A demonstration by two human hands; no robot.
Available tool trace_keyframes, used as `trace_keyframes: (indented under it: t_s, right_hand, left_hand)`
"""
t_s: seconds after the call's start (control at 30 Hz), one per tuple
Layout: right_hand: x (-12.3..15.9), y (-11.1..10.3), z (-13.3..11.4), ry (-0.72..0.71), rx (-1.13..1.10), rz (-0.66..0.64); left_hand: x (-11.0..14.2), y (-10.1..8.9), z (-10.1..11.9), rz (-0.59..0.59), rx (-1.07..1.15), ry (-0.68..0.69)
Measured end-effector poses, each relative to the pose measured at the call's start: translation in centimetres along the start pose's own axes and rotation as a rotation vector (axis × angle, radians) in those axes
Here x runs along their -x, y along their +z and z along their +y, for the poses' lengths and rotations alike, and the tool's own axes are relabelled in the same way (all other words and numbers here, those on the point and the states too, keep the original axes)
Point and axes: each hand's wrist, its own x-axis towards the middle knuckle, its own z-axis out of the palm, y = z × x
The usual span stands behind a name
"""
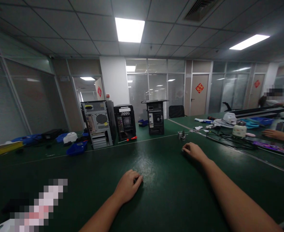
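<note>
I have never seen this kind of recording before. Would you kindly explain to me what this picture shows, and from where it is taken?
There is no machine here: a person works with two bare hands. The single picture comes from a camera worn on that person's head, so both forearms enter from below.

The left hand is curled low over the green table. The right hand is farther forward, near some small metal pieces. Whether either hand holds something small, I cannot tell.

Toward the back stand three computer cases, with a screwdriver lying in front of the middle one. A blue tray is at the left. The hand at the right edge belongs to another person.
</note>
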Motion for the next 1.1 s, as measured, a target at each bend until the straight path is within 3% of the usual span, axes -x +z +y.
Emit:
trace_keyframes:
  t_s: [0.27,0.5,0.67,0.77,0.87,1.1]
  right_hand:
    - [0.1,1.1,-0.3,0.102,-0.066,0.042]
    - [0.6,0.7,0.3,0.005,-0.110,-0.051]
    - [1.0,0.9,-0.4,-0.067,-0.090,-0.046]
    - [1.5,0.7,-2.9,-0.198,-0.076,-0.054]
    - [2.3,0.8,-7.1,-0.355,-0.074,-0.089]
    - [6.8,3.5,-17.7,-0.741,-0.038,-0.336]
  left_hand:
    - [0.0,-0.1,0.3,-0.005,0.005,-0.013]
    - [-0.1,0.3,-0.1,0.015,-0.008,-0.012]
    - [0.0,0.1,0.1,0.010,-0.002,-0.014]
    - [0.0,0.1,0.1,0.009,0.002,-0.014]
    - [-0.1,0.0,0.2,0.007,0.011,-0.031]
    - [0.0,-0.3,0.2,0.019,0.071,-0.100]
